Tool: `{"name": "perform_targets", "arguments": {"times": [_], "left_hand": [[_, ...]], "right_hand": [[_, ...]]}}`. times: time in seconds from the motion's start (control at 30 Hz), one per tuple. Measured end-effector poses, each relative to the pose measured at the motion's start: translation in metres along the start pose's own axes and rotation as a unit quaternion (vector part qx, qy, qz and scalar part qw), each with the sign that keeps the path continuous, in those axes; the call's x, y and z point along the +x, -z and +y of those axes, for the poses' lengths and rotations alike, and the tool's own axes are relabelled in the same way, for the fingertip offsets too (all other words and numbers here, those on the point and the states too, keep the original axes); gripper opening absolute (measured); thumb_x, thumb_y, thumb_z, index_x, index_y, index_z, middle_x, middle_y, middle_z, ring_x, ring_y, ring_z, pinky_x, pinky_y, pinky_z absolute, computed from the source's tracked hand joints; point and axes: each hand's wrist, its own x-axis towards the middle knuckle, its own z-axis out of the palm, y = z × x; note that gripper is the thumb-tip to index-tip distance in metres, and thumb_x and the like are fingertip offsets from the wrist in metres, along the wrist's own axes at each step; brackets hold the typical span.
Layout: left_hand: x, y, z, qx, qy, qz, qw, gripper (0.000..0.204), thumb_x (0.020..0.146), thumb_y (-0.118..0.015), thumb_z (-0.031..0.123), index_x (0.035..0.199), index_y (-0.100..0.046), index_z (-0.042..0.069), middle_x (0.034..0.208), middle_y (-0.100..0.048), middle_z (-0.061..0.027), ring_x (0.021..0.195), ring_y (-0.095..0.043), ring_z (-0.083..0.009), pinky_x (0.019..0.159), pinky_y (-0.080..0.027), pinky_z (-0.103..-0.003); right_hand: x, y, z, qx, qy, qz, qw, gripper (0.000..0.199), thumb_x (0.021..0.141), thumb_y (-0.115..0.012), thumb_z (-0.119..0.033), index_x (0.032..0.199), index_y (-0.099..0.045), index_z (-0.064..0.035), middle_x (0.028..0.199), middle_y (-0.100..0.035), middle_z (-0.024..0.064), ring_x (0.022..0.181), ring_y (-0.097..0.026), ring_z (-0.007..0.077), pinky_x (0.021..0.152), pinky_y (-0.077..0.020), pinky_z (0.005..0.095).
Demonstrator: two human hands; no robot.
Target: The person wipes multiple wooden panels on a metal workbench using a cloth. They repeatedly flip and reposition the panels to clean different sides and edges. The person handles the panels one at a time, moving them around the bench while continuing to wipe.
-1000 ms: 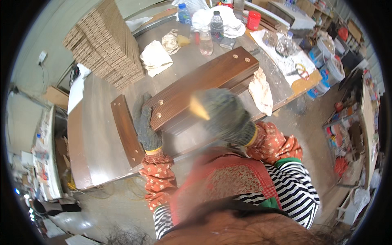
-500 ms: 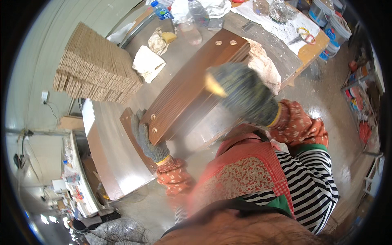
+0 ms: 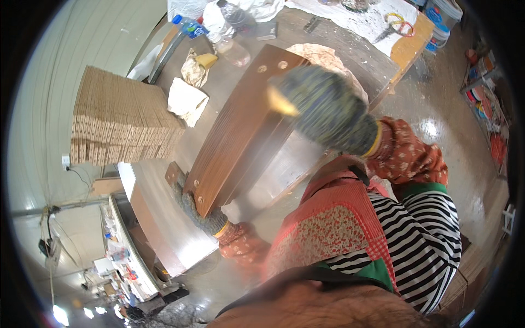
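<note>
A stack of long brown wooden boards [image 3: 232, 117], with round holes at both ends, lies slantwise across the bench. My left hand [image 3: 199, 213], in a grey knit glove, is closed around the near left end of the stack. Over the far half is my right hand [image 3: 331, 109], in a dark grey-green glove smeared by motion. Its fingers are closed on a yellow sponge [image 3: 281, 103], which meets the boards near their right-hand edge. Another brown board [image 3: 174, 174] shows beside my left hand, partly hidden by it.
Tall stacked brown boards [image 3: 123, 117] stand at the left by the wall. Beyond the boards lie a white cloth [image 3: 187, 101], another yellow sponge [image 3: 206, 60] and plastic bottles [image 3: 191, 26]. Scissors [image 3: 399, 27] rest on white paper at the far right. A crumpled pale cloth [image 3: 328, 57] sits behind my right hand.
My right hand and the sponge have shifted a little toward the far end of the boards. My left hand keeps its place at the near end. The whole view has turned slightly.
</note>
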Motion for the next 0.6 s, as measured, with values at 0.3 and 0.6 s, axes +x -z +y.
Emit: {"name": "perform_targets", "arguments": {"times": [0.3, 0.6], "left_hand": [[-0.009, 0.011, -0.008, 0.064, -0.023, 0.018, 0.998, 0.050, 0.106, -0.047, 0.020, 0.145, -0.040, -0.010, 0.153, -0.040, -0.0266, 0.140, -0.043, -0.0391, 0.115, -0.040, -0.047], [-0.011, 0.016, -0.017, 0.095, -0.049, 0.014, 0.994, 0.053, 0.108, -0.040, 0.023, 0.150, -0.033, -0.007, 0.154, -0.037, -0.0268, 0.142, -0.041, -0.0379, 0.117, -0.039, -0.047]], "right_hand": [[0.009, 0.010, 0.073, 0.011, -0.122, -0.064, 0.990, 0.027, 0.087, -0.065, -0.020, 0.111, -0.065, -0.0074, 0.098, -0.066, 0.0110, 0.091, -0.064, 0.0300, 0.081, -0.0527, 0.0444], [-0.011, -0.001, 0.095, 0.091, -0.118, -0.149, 0.977, 0.067, 0.084, -0.072, -0.032, 0.143, -0.052, -0.0068, 0.129, -0.059, 0.0195, 0.120, -0.056, 0.0336, 0.104, -0.0443, 0.0491]]}}
